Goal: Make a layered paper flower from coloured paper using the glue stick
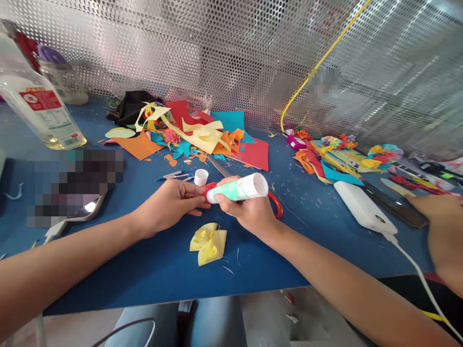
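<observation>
My right hand [249, 209] is closed around a white and green glue stick [235, 189], tilted with its left end against a small red paper piece [210, 189]. Between the fingertips of my left hand [171, 205] that red piece is pinched. Just beyond them stands a white cap [201, 177]. A yellow folded paper shape [209, 244] lies on the blue table nearer to me. Scissors with a red handle [278, 206] lie partly hidden behind my right hand.
Coloured paper scraps [195, 132] are heaped at the back. To the left are a bottle [39, 96] and a phone [87, 193]. On the right lie a white power bank [365, 207] with a cable, paper flowers [383, 156] and another person's hand [444, 217]. A perforated metal wall [235, 58] rises behind.
</observation>
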`<action>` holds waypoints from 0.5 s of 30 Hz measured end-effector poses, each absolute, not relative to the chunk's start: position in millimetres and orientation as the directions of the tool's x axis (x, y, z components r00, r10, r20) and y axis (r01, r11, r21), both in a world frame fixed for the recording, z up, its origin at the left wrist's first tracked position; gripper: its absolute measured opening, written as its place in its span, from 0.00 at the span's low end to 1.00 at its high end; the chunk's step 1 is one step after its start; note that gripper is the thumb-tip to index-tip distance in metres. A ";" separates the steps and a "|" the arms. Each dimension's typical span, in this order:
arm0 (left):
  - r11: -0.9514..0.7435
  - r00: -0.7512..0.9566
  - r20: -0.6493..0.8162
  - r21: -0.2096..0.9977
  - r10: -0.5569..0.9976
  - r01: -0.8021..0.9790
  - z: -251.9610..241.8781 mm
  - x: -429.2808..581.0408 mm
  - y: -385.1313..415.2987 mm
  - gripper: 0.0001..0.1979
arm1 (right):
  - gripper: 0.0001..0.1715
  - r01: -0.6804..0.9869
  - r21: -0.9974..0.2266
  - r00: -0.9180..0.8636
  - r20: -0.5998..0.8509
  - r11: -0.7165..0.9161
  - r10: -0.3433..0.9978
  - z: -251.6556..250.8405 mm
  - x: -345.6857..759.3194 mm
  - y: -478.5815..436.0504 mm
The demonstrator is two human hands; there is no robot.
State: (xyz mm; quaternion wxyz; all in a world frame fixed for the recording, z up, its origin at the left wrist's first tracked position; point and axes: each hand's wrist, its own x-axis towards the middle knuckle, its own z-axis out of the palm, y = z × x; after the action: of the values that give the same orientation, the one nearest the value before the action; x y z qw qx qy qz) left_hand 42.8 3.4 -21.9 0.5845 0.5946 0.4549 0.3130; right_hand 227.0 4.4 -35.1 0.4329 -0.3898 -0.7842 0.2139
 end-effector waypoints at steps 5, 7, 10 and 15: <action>0.145 0.375 -0.190 0.979 0.908 0.144 -22.4 44.1 2.2 0.13 | 0.11 0.442 -0.676 -0.273 0.526 0.590 0.806 -36.1 227.9 7.7; 0.152 0.379 -0.194 0.979 0.905 0.137 -22.2 44.9 1.8 0.13 | 0.11 0.395 -0.705 -0.299 0.508 0.590 0.808 -36.2 228.1 7.8; 0.164 0.373 -0.203 0.977 0.905 0.135 -22.0 45.3 2.3 0.13 | 0.10 0.368 -0.734 -0.320 0.476 0.571 0.819 -35.9 228.5 7.9; 0.165 0.359 -0.200 0.978 0.912 0.127 -22.3 44.3 3.7 0.12 | 0.12 0.359 -0.769 -0.283 0.451 0.530 0.846 -33.0 228.0 9.7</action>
State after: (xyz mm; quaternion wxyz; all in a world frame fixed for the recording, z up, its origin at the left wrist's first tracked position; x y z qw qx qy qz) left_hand 44.3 3.7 -22.3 0.6057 0.5589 0.4645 0.3240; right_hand 228.0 9.7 -33.0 0.4453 -0.4002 -0.7527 0.2738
